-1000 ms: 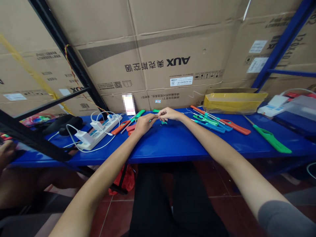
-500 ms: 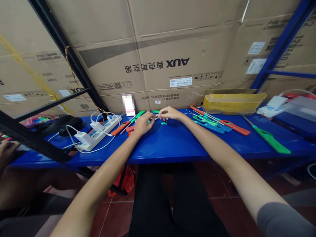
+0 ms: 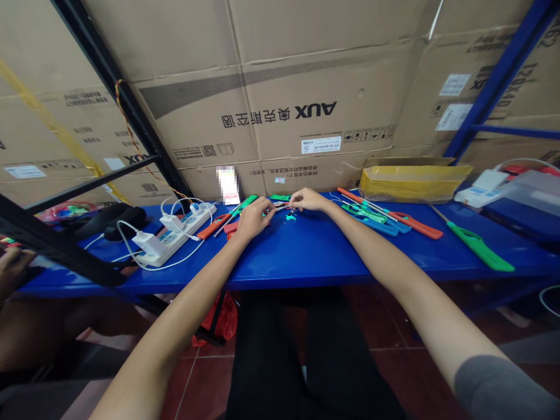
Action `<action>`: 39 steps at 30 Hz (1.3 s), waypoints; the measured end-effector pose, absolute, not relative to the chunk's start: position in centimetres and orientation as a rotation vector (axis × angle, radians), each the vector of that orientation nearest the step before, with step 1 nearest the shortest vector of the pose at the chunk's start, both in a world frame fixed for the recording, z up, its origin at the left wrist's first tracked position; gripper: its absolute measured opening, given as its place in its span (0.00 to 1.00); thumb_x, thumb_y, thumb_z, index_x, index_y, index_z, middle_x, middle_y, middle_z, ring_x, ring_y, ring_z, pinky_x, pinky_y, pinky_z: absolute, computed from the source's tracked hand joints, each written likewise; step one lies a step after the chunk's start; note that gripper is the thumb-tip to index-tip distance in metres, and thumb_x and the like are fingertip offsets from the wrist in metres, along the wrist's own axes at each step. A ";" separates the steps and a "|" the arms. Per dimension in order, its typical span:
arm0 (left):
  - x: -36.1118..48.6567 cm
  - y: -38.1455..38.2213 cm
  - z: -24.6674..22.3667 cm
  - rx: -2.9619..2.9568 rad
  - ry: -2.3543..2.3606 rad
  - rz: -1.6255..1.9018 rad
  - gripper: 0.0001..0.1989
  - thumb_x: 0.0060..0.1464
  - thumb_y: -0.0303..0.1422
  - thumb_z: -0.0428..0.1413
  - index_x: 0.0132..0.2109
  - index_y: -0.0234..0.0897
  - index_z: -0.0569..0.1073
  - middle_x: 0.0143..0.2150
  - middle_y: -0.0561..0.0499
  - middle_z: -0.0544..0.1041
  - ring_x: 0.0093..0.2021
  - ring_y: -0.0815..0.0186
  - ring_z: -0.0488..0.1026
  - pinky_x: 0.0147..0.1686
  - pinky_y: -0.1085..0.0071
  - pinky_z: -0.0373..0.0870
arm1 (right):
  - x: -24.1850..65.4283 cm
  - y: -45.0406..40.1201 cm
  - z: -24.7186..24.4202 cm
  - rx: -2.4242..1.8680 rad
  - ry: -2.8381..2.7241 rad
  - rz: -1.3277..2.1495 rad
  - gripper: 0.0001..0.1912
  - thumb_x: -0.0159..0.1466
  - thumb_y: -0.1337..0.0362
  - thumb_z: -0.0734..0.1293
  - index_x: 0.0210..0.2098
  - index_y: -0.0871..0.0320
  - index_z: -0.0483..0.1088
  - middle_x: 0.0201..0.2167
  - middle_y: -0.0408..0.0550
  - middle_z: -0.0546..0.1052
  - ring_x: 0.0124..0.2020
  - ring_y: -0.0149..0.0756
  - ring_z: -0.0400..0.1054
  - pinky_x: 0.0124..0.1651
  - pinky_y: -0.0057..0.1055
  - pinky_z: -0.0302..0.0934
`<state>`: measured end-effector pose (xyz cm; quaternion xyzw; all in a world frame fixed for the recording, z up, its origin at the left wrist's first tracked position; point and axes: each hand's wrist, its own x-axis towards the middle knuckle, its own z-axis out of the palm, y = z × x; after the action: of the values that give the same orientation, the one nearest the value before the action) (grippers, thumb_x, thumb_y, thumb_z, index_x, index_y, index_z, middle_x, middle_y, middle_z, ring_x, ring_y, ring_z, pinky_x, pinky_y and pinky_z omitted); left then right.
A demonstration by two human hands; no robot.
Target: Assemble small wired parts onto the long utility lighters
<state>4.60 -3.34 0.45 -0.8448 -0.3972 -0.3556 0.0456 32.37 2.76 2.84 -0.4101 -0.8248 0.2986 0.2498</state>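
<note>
My left hand (image 3: 254, 219) pinches a small metal part (image 3: 280, 205) above the blue table (image 3: 306, 256). My right hand (image 3: 307, 200) is just to its right, with its fingertips closed on a thin wire (image 3: 291, 208). Whether the wire joins the metal part is too small to tell. A small teal plastic piece (image 3: 290, 217) lies under the gap between my hands. A green lighter part (image 3: 280, 197) lies just behind them. Long utility lighters lie on both sides, including orange and green ones (image 3: 230, 217) near my left hand and blue ones (image 3: 376, 224) to the right.
A white power strip (image 3: 175, 242) with chargers and cables stands at the left, beyond a black shelf post (image 3: 105, 140). A co-worker's hand (image 3: 13, 262) shows at the far left edge. A yellow box (image 3: 411, 184) and a clear plastic case (image 3: 534, 192) stand at the back right.
My hands have drawn slightly apart, with the right hand shifting rightward. The metal part now shows between them, and the wire shows at my right fingertips.
</note>
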 end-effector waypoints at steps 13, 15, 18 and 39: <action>4.5 -3.1 0.5 -2.604 -1.253 -1.056 0.10 0.77 0.34 0.56 0.50 0.43 0.84 0.50 0.44 0.86 0.50 0.53 0.81 0.52 0.59 0.78 | 33.3 2.2 4.0 -1.291 -2.495 0.741 0.11 0.58 0.57 0.82 0.38 0.54 0.90 0.29 0.43 0.86 0.30 0.36 0.76 0.43 0.31 0.66; 4.4 -3.1 0.5 -2.614 -1.256 -1.062 0.10 0.77 0.34 0.56 0.49 0.44 0.84 0.51 0.44 0.87 0.50 0.53 0.82 0.53 0.58 0.79 | 33.0 2.2 4.1 -1.301 -2.532 0.689 0.09 0.59 0.58 0.83 0.38 0.54 0.91 0.28 0.42 0.86 0.29 0.36 0.76 0.43 0.31 0.66; 4.4 -3.0 0.4 -2.627 -1.260 -1.052 0.10 0.77 0.35 0.57 0.50 0.44 0.85 0.53 0.44 0.88 0.51 0.52 0.84 0.52 0.58 0.79 | 32.6 2.1 4.5 -1.342 -2.579 0.581 0.06 0.61 0.61 0.82 0.38 0.54 0.91 0.26 0.42 0.85 0.29 0.36 0.78 0.43 0.31 0.66; 4.1 -1.5 -0.7 -2.787 -1.087 -1.044 0.13 0.75 0.29 0.58 0.53 0.42 0.88 0.55 0.44 0.90 0.55 0.52 0.86 0.58 0.56 0.82 | 33.5 2.8 5.0 -1.415 -2.688 0.477 0.08 0.60 0.69 0.78 0.38 0.54 0.90 0.31 0.42 0.88 0.37 0.39 0.83 0.45 0.30 0.68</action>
<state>4.10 -1.53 -0.74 -0.8796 -0.3430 -0.3294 -0.0134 33.48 2.85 5.03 -0.4600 -0.8737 0.1550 0.0334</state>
